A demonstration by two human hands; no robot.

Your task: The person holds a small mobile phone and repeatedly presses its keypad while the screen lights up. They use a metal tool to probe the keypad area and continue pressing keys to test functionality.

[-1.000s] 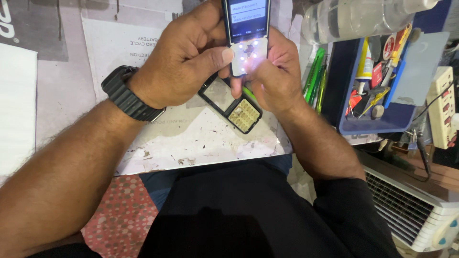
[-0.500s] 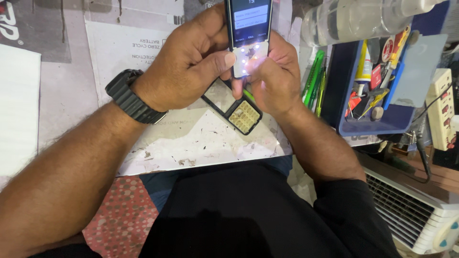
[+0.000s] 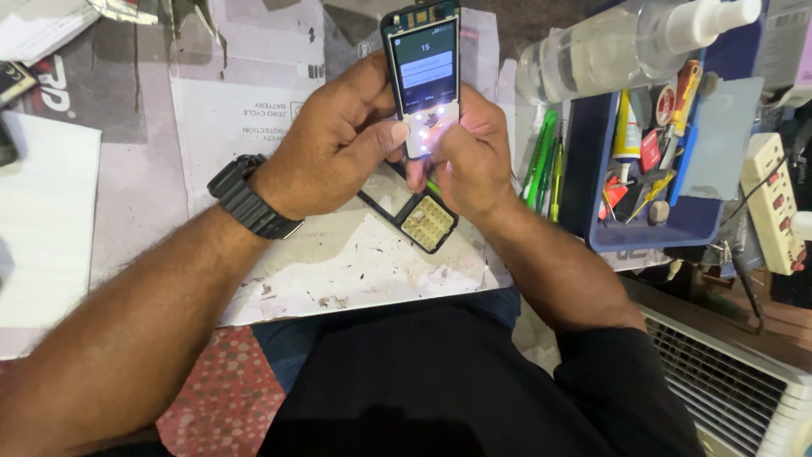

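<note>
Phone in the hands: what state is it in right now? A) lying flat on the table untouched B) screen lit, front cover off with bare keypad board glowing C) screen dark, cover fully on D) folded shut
B: the phone is gripped by the left hand and right hand, its screen lit, small lights glowing on the bare keypad area, and the detached front cover lying on the table below.

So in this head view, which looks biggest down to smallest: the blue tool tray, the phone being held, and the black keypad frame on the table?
1. Blue tool tray, clearly largest.
2. Phone, held in both hands, so nearer the camera and perhaps looking larger than it is.
3. Black keypad frame, partly hidden under the hands, so its full size is unsure.
</note>
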